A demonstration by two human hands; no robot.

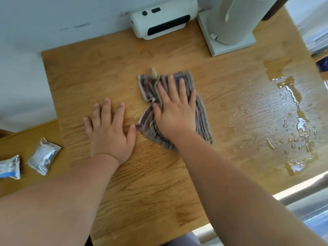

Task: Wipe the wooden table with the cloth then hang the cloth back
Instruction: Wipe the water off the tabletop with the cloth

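Two bare forearms are seen reaching in from the lower edge across the wooden tabletop (pixel 142 192). The right hand (pixel 174 110) is laid flat on the striped cloth (pixel 202 119), fingers straight and spread, pressing it down rather than gripping it. The cloth is spread, partly rumpled, near the middle of the tabletop, with a pale loop showing at its far edge. The left hand (pixel 108 132) is rested palm-down on bare wood, released and holding nothing, its thumb just beside the cloth's near-left corner.

Two sealed foil pouches (pixel 43 156) are seen lying on the adjoining wood surface at the far left, one of them cut off by the frame; their contents cannot be told.

Spilled water (pixel 294 107) is pooled and beaded along the right side of the tabletop, well apart from the cloth. At the back, against the pale wall, a white device with dark panels (pixel 165 18) is set beside a tall white appliance on a square base (pixel 232 23).
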